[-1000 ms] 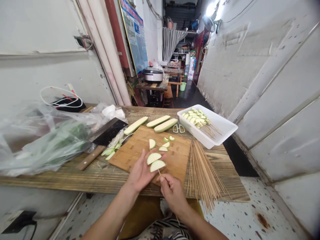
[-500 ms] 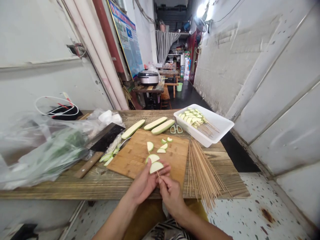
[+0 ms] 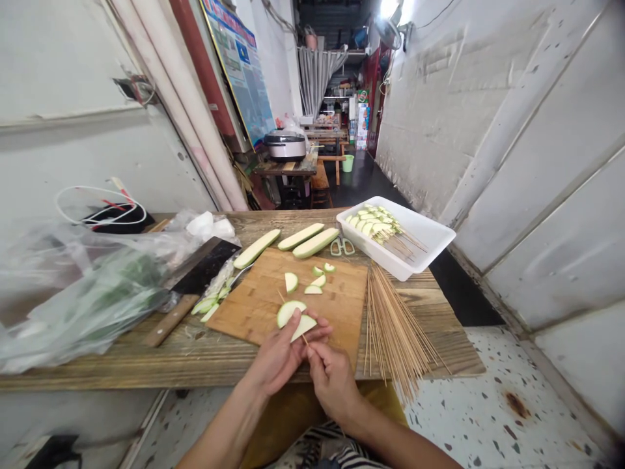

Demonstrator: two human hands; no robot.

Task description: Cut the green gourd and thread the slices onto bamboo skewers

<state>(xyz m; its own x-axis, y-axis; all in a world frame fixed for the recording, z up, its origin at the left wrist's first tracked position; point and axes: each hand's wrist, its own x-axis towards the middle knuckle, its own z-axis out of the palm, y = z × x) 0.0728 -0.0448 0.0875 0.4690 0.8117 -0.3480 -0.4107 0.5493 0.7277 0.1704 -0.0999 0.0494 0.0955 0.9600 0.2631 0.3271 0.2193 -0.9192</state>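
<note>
Two pale green-rimmed vegetable slices point(image 3: 291, 313) are threaded on a thin wooden skewer above the near part of the cutting board point(image 3: 254, 293). My left hand point(image 3: 282, 355) holds the slices between thumb and fingers. Just right of it, my right hand point(image 3: 333, 378) pinches the lower end of the skewer, whose tip sticks out past the far slice. Several loose cut slices point(image 3: 313, 289) lie on the board beyond my hands. Three long halved vegetables point(image 3: 257, 248) rest along the board's far edge.
A cleaver point(image 3: 173, 319) and plastic bags of greens point(image 3: 107, 286) lie at left. Bare skewers point(image 3: 398, 332) fan over the table's front edge at right. Behind them stands a white tray point(image 3: 430, 251) of filled skewers, beside green-handled scissors point(image 3: 342, 245).
The skewer's tip now shows past the far slice, and the two slices sit closer together and more overlapped. The loose slice standing near the tip is now apart from it.
</note>
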